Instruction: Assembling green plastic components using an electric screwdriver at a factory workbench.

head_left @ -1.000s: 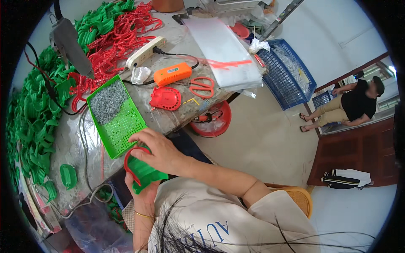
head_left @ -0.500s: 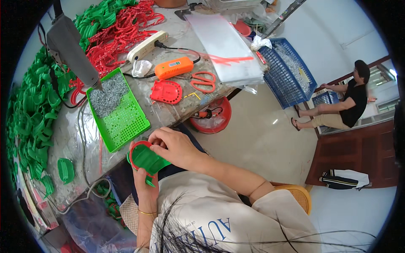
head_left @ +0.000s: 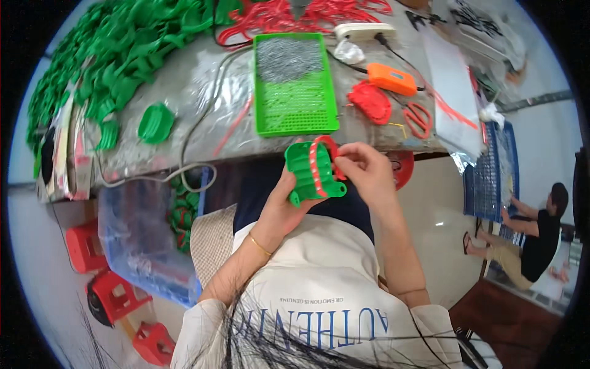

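My left hand [head_left: 279, 206] is closed around a curved green plastic piece [head_left: 300, 161], gripping it above my lap just in front of the table edge. Across this piece runs a red band with pale marks [head_left: 316, 166], bent into an arch. The thumb and fingers of my right hand [head_left: 367, 175] pinch the band at its right side. Beyond my hands, a green perforated tray [head_left: 295, 117] holds a heap of small grey metal parts [head_left: 289, 58], too small to make out singly.
Green pieces [head_left: 123, 49] pile up at the far left, red bands [head_left: 344, 12] at the back. Right of the tray lie an orange box [head_left: 391, 79], a red rounded part [head_left: 370, 103] and scissors [head_left: 418, 120]. A lined blue bin [head_left: 141, 246] stands lower left. Another person [head_left: 541, 240] sits at right.
The view has swung left, bringing the tray to the middle and the blue bin into sight. The green piece has been turned in my hands. My right hand has moved to its right side.
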Available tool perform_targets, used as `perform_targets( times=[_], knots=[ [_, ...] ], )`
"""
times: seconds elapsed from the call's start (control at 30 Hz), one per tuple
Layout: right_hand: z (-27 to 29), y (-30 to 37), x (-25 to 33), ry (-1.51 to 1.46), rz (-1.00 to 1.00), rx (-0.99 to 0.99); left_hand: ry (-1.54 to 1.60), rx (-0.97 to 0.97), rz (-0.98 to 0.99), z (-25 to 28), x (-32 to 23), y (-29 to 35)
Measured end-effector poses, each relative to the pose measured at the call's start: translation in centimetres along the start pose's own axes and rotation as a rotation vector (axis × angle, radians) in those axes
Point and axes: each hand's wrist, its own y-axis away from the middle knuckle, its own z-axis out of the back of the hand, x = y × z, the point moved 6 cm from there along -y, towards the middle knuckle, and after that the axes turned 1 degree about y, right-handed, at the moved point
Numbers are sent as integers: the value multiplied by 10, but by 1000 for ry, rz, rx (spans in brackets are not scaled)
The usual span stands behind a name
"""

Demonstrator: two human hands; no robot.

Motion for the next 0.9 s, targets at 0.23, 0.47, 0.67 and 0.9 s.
perform_targets(
  times=[0.23, 0.47, 0.67, 0.9],
  knots=[
    [-15, -2, 1, -127, -34, 138, 47, -19, -59, 7, -8, 6],
    [-18, -3, -6, -65, -71, 112, 18, -6, -82, 9, -12, 6],
    [-19, -6, -14, -69, -65, 94, -13, -23, -85, 9, -12, 6],
    [-22, -5, -13, 3, -63, 66, -40, -46, -82, 9, -13, 7]
  ],
)
